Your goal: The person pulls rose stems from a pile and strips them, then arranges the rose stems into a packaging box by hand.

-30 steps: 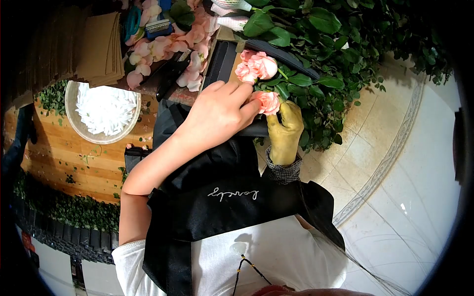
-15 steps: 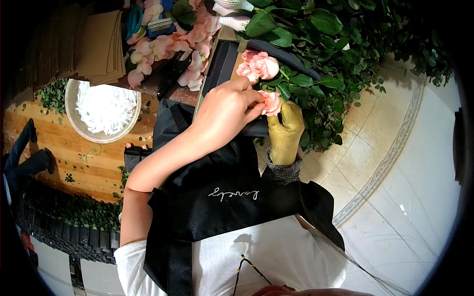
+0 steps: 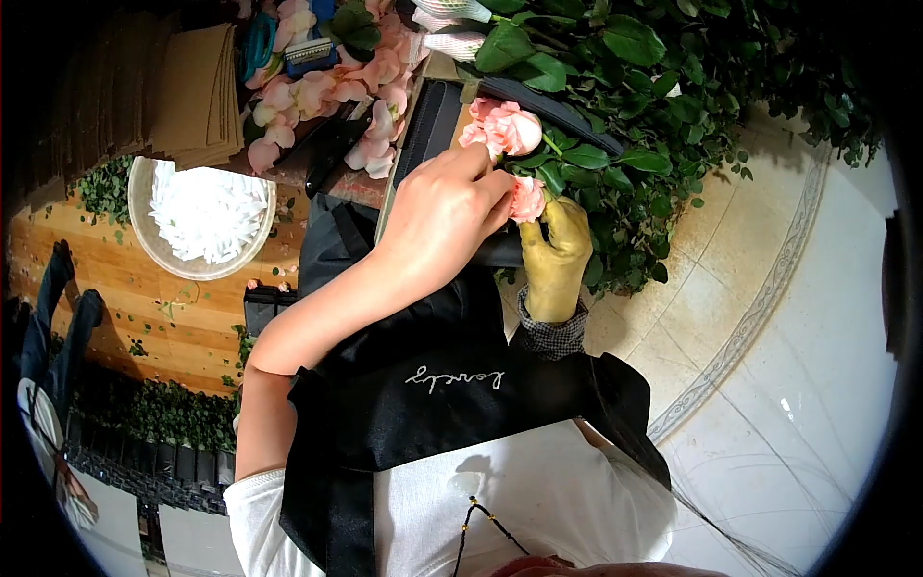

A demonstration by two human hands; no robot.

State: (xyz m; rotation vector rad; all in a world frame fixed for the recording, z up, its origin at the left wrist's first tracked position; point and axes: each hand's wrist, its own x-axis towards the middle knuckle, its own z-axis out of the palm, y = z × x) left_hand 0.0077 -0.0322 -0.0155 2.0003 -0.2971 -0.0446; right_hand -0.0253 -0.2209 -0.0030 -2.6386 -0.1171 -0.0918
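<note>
A pink rose (image 3: 526, 199) is held between my two hands. My right hand (image 3: 558, 252), in a yellow glove, is closed around the rose just below its bloom. My bare left hand (image 3: 444, 207) has its fingers closed on the near-left side of the bloom, at the petals; the fingertips are partly hidden. Just beyond lie more pink roses (image 3: 511, 130) with green leaves, beside a dark box-like edge (image 3: 430, 125).
Loose pink petals (image 3: 315, 93) and a blue tool (image 3: 311, 55) cover the bench at upper left, near stacked cardboard (image 3: 197, 96). A round tub (image 3: 139, 216) holds white pieces. Leafy stems (image 3: 635, 231) pile up on the right. A person's legs (image 3: 72, 332) show at far left.
My left hand has shifted slightly on the bloom, and its fingers have moved a little. The right hand stays in place. At far left, the other person has come further into view.
</note>
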